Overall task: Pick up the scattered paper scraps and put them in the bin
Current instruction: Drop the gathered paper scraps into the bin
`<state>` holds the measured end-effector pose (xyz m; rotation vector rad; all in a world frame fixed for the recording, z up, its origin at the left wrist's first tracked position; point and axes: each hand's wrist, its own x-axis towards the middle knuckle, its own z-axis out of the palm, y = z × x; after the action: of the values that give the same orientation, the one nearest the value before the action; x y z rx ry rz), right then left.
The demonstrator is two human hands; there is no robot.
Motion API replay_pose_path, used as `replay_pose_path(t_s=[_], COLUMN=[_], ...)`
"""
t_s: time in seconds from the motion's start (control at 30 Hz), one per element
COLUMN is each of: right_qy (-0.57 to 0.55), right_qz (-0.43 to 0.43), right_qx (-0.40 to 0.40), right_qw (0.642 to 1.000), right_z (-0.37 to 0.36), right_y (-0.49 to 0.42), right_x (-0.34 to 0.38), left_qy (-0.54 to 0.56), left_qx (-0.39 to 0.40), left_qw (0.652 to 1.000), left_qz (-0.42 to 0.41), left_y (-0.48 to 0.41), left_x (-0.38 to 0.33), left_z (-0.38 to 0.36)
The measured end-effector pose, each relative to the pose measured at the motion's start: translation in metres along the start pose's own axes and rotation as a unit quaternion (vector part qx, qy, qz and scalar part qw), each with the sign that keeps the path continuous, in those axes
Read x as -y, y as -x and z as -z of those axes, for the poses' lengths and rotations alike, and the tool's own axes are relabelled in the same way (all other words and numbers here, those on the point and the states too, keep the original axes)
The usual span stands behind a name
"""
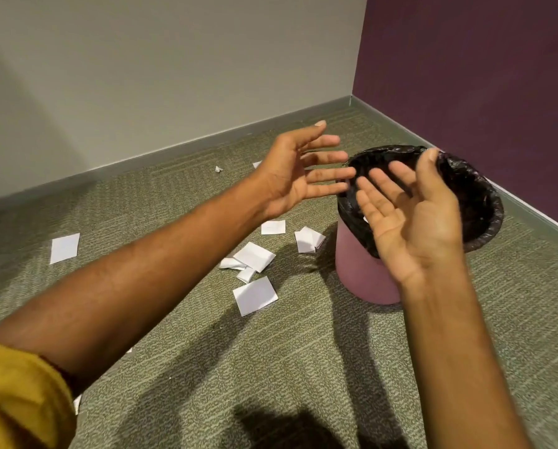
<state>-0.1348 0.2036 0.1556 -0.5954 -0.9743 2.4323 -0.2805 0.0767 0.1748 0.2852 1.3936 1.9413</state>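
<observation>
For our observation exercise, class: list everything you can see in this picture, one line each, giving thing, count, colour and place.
paper scraps: at least eight, white, scattered on the carpet left of the bin
crumpled scrap: one, white, near the back wall
bin: one, pink, on the carpet near the corner
bin liner: one, black, folded over the bin's rim
carpet: one, grey-green, the whole floor
grey wall: one, at the back
purple wall: one, on the right
sleeve: one, mustard yellow, left arm
left hand: open, empty, raised left of the bin
right hand: open, empty, raised before the bin

No readable text or labels anywhere.
</observation>
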Motion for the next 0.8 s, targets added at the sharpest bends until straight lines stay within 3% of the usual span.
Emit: replay_pose_path(t_s=[0.27, 0.5, 0.63, 0.8], right_qy=[0.133, 0.279, 0.419, 0.595], right_qz=[-0.072, -0.144, -0.143, -0.104], right_qx=[0.142, 0.108, 0.085, 0.127], right_qw=[0.978, 0.943, 0.893, 0.787], right_z=[-0.021, 0.005, 0.037, 0.064], right_y=[0.018, -0.002, -0.021, -0.03], right_x=[-0.061, -0.141, -0.197, -0.258], left_qy=[-0.194, -0.352, -0.45, -0.562], left_qx=[-0.121, -0.186, -0.192, -0.157], left_qw=[0.972, 0.909, 0.863, 0.797], left_qz=[0.056, 0.121, 0.125, 0.158], left_y=[-0.008, 0.005, 0.003, -0.003], left_x=[0.045, 0.088, 0.115, 0.147], left_z=[0.108, 0.198, 0.24, 0.27])
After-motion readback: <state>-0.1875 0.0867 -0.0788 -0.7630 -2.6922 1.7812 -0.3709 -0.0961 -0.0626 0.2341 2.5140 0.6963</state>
